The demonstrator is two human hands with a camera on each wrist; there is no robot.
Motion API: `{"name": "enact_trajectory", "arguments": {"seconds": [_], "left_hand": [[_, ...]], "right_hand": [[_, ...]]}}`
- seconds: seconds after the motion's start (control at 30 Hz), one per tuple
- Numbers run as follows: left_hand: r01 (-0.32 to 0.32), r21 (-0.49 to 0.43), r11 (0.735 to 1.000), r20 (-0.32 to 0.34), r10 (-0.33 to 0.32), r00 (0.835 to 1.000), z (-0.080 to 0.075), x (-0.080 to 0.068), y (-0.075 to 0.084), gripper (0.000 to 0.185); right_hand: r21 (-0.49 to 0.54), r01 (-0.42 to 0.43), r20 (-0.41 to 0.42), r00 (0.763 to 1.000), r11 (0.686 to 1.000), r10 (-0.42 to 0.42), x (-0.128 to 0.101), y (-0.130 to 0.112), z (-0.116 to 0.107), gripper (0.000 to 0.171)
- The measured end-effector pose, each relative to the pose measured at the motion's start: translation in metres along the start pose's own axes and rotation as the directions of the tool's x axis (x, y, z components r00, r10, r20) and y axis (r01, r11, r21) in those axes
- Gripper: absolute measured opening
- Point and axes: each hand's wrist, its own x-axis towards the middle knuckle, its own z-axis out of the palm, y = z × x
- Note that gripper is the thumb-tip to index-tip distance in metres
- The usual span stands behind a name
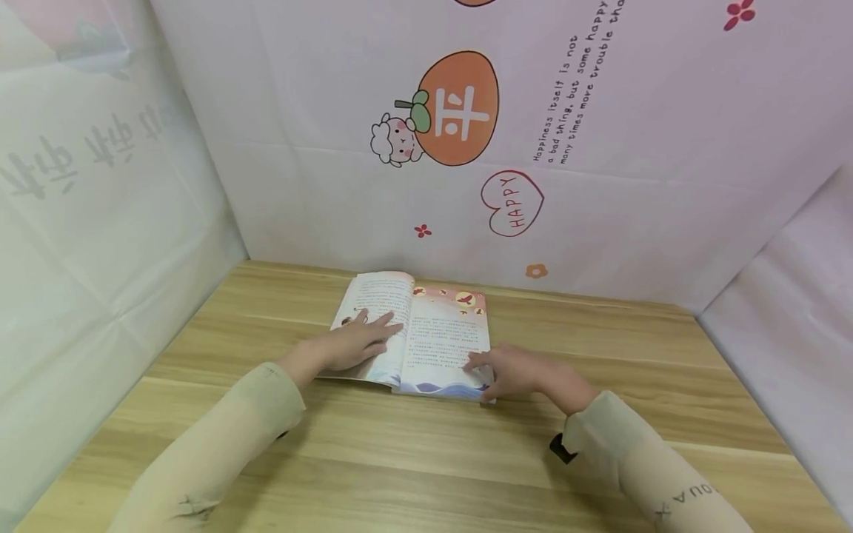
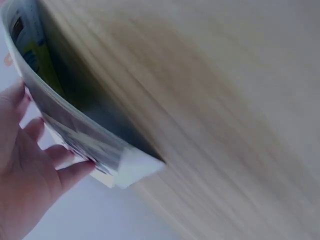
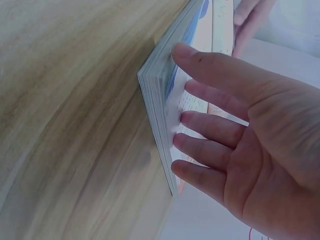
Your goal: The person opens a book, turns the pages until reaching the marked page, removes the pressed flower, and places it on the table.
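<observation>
An open picture book (image 1: 426,326) lies flat on the wooden table (image 1: 400,459), text on both pages. My left hand (image 1: 356,342) rests flat on the left page with straight fingers. My right hand (image 1: 513,368) presses the lower right page, fingers spread and straight. In the left wrist view my left hand (image 2: 30,165) touches the left pages (image 2: 75,130), which arch a little above the table. The right wrist view shows my right hand (image 3: 240,145) with fingertips on the right page and thumb at the edge of the page block (image 3: 160,105).
Printed paper walls (image 1: 466,148) close in the table at the back and on both sides, with an orange fruit cartoon and a "HAPPY" heart. Bare wood (image 1: 426,481) stretches in front of the book. Both forearms wear pale sleeves (image 1: 220,437).
</observation>
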Motion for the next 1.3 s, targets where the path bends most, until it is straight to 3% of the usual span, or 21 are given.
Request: {"name": "enact_trajectory", "arguments": {"seconds": [0.23, 0.63, 0.77, 0.93, 1.17, 1.3], "left_hand": [[-0.123, 0.113, 0.986, 0.048, 0.118, 0.992, 0.004, -0.007, 0.003, 0.059], [-0.134, 0.126, 0.983, 0.072, 0.125, 0.990, 0.005, -0.012, 0.006, 0.063], [-0.136, 0.118, 0.984, 0.065, 0.129, 0.990, 0.005, -0.012, 0.005, 0.063], [-0.133, 0.112, 0.985, 0.055, 0.128, 0.990, 0.006, -0.012, 0.005, 0.063], [-0.129, 0.086, 0.988, 0.049, 0.126, 0.991, 0.005, -0.014, 0.006, 0.063], [-0.121, 0.087, 0.989, 0.053, 0.116, 0.992, 0.006, -0.014, 0.007, 0.064]], "right_hand": [[0.009, -0.022, 0.020, 1.000, 1.000, 0.022, -0.001, 0.003, -0.003, 0.045], [-0.006, 0.037, 0.027, 0.999, 0.999, -0.037, -0.005, 0.008, -0.003, 0.048], [-0.059, 0.046, -0.038, 0.998, 0.997, -0.049, -0.005, 0.012, -0.001, 0.037], [-0.073, -0.012, -0.150, 0.989, 0.997, 0.001, -0.001, 0.019, 0.004, 0.028], [-0.016, -0.118, -0.267, 0.957, 0.993, 0.110, 0.008, 0.020, 0.009, 0.037], [0.001, -0.158, -0.299, 0.942, 0.987, 0.152, 0.012, 0.015, 0.009, 0.050]]}}
